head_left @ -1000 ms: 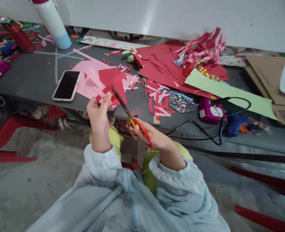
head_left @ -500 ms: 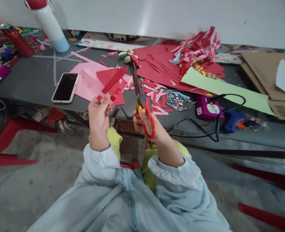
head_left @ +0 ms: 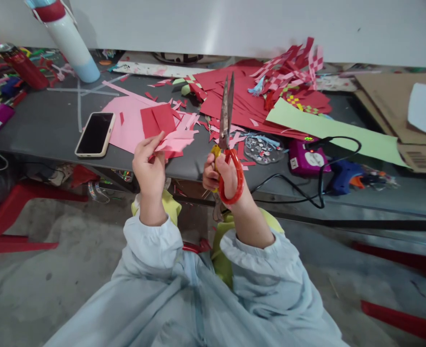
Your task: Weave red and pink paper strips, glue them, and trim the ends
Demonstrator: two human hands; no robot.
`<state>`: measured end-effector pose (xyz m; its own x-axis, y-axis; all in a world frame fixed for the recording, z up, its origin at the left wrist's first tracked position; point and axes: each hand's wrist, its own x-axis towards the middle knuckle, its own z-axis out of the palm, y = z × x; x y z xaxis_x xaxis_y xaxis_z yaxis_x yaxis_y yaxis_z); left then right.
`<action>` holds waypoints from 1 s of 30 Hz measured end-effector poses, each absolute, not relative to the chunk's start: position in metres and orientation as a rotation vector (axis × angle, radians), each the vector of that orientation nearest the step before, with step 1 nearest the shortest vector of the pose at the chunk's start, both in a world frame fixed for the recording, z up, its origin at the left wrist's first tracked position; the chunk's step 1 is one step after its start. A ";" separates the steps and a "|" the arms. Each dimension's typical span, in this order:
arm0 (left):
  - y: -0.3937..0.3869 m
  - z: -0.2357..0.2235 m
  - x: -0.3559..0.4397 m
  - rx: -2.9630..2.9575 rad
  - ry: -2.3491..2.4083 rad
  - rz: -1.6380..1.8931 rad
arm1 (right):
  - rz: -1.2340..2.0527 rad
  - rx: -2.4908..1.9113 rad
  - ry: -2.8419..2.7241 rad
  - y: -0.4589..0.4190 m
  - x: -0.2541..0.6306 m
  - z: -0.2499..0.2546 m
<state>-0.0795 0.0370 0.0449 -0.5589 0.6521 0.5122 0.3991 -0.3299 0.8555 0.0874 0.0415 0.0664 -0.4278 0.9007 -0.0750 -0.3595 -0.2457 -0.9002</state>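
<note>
My left hand pinches a small folded-looking piece of pink paper above the table's front edge. In my right hand is a pair of scissors with red and yellow handles, its blades pointing up and slightly apart, away from the paper. Beneath the left hand's paper lie red paper pieces on a larger pink sheet. Pink and red scraps are strewn between the two hands, and red sheets with cut slits lie behind the scissors.
A phone lies at left, with a white bottle and a red bottle behind. To the right are a green paper strip, a purple box with a black cable, a blue glue gun and cardboard.
The red strip in my left hand is gone from it, and a pink piece is there instead. My right hand has shifted slightly right, and the scissors' blades have turned upright and parted.
</note>
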 end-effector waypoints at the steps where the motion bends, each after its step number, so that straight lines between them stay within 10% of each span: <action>1: 0.036 0.045 -0.080 1.478 1.772 2.013 | 1.805 -0.781 -1.093 0.041 0.087 0.066; 19: 0.031 0.050 -0.067 2.077 1.783 1.995 | 1.591 -0.887 -1.047 0.045 0.087 0.063; 30: 0.032 0.053 -0.064 1.314 1.173 1.914 | 1.415 -0.899 -1.220 0.057 0.104 0.058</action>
